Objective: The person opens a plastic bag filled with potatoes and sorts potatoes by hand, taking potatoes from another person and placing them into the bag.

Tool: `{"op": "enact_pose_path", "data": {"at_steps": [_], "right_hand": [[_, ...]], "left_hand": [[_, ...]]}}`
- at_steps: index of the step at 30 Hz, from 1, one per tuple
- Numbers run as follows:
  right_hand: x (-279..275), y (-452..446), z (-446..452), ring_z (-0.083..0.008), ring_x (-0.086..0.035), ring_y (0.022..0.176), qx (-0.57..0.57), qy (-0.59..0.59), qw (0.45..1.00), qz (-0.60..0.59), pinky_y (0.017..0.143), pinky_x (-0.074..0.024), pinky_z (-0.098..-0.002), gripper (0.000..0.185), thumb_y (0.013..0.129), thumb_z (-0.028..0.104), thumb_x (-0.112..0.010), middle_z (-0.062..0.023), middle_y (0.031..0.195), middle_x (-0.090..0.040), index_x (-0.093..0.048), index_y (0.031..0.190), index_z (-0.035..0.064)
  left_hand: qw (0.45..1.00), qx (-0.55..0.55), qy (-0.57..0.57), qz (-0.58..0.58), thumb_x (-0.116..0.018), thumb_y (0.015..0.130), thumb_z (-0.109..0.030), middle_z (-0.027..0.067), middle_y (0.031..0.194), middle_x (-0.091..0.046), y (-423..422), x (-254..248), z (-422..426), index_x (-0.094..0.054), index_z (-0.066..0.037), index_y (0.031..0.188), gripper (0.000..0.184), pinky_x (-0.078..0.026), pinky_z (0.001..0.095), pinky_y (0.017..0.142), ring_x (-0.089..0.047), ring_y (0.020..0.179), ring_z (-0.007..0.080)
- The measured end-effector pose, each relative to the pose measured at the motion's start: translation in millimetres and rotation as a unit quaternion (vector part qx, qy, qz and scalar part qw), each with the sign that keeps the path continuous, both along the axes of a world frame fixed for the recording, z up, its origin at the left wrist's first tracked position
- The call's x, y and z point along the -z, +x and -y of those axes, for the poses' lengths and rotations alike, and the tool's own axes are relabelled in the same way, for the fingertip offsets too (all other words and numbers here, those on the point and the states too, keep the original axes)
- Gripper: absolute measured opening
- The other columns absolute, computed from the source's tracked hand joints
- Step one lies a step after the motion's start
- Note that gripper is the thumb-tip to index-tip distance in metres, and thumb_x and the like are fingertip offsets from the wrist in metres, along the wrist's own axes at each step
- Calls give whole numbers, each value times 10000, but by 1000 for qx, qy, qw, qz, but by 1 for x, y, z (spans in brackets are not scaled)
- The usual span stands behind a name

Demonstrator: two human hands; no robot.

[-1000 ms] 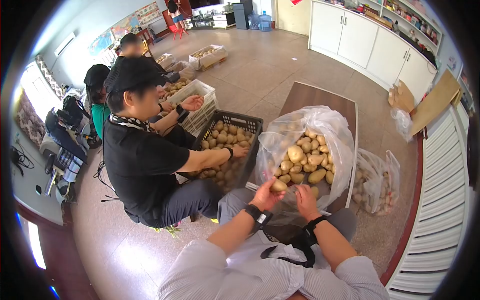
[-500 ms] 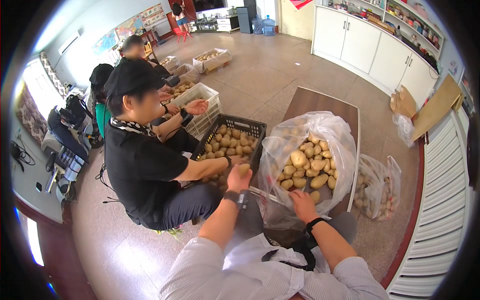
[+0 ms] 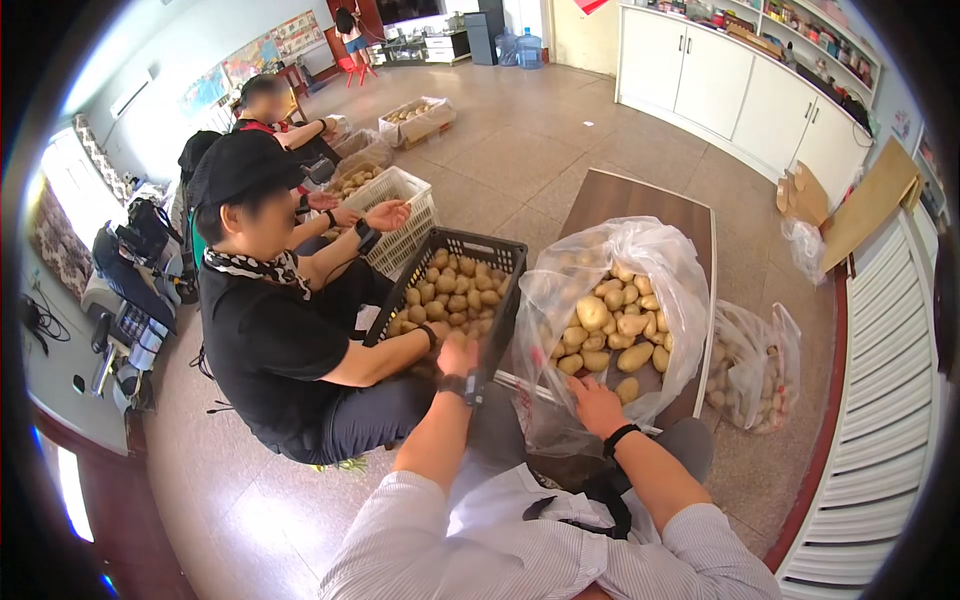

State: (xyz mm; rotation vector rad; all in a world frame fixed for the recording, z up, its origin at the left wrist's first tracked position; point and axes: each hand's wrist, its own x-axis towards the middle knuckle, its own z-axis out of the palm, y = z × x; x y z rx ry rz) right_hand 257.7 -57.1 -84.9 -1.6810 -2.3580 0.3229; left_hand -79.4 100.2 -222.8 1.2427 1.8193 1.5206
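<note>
A clear plastic bag holds a heap of yellow potatoes in front of me. My right hand lies at its near edge, palm down, fingers stretched toward the nearest potatoes and holding nothing that I can see. Over the near right side of a black crate is my left hand, smeared by motion, so its grip does not show. Many potatoes fill that crate. Beside my left hand, the hand of the person on my left reaches to the crate too.
The bag rests on a brown table. To its right, another plastic bag of potatoes sits on the floor. A white crate stands beyond the black one. Several people sit in a row at left. White cabinets line the back right.
My left hand has moved left and down from beside the bag to the black crate; the potato seen in it earlier is no longer visible there. My right hand has shifted slightly left.
</note>
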Motion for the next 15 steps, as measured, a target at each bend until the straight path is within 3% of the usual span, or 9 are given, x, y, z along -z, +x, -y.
{"op": "enact_pose_path", "data": {"at_steps": [2,3,4,6,7,11,14,15], "right_hand": [[7,-2,1,-359,-604,973,13,16,1000,1,774,-532,-454,540,812,137,-632,-118,1136,-542,-483,1330,176],[10,-3,2,-357,-607,962,25,31,999,2,768,-534,-447,548,812,144,-639,-117,1133,-536,-478,1334,174],[12,-4,1,-357,-607,962,24,34,999,2,768,-534,-447,548,812,144,-639,-117,1133,-536,-478,1334,174],[17,-6,2,-357,-612,943,43,46,998,10,762,-533,-449,524,810,153,-653,-124,1126,-518,-479,1304,138],[20,-7,2,-357,-612,943,43,47,998,10,762,-533,-449,524,810,153,-653,-124,1126,-518,-479,1304,138],[18,-5,6,-359,-618,927,81,28,996,-7,738,-535,-451,440,795,187,-703,-157,1097,-508,-491,1162,72],[16,-3,9,-365,-630,901,95,-9,995,11,724,-539,-449,436,784,230,-735,-170,1076,-524,-489,1101,60],[16,-2,11,-370,-637,894,104,-30,994,26,719,-541,-446,449,777,253,-749,-175,1075,-535,-487,1087,59]], "left_hand": [[1000,-20,-2,4,-671,835,-358,173,1059,-671,7,-8,7,-636,-92,1066,354,-505,433,867,-622,1030,359],[997,49,38,-34,-664,846,-327,172,1044,-665,9,-9,10,-631,-73,1056,331,-506,435,867,-622,1011,364],[985,86,24,150,-650,857,-284,152,1023,-645,29,-44,20,-614,-63,1024,280,-518,430,832,-624,976,352],[843,54,21,534,-622,879,-200,112,980,-604,71,-130,45,-580,-42,961,183,-543,420,763,-628,908,328],[814,34,-49,578,-584,904,-186,116,993,-590,85,-149,48,-561,-32,999,182,-550,407,759,-624,905,308],[817,211,-94,529,-563,938,-169,117,1003,-645,143,-172,85,-564,-46,1079,188,-561,365,728,-643,924,243],[799,347,-190,453,-547,970,-232,65,1137,-663,164,-158,100,-588,-101,1177,249,-527,351,788,-636,1026,205],[798,348,-191,454,-547,970,-232,65,1137,-663,168,-151,103,-588,-101,1177,249,-527,351,788,-636,1026,205]]}}
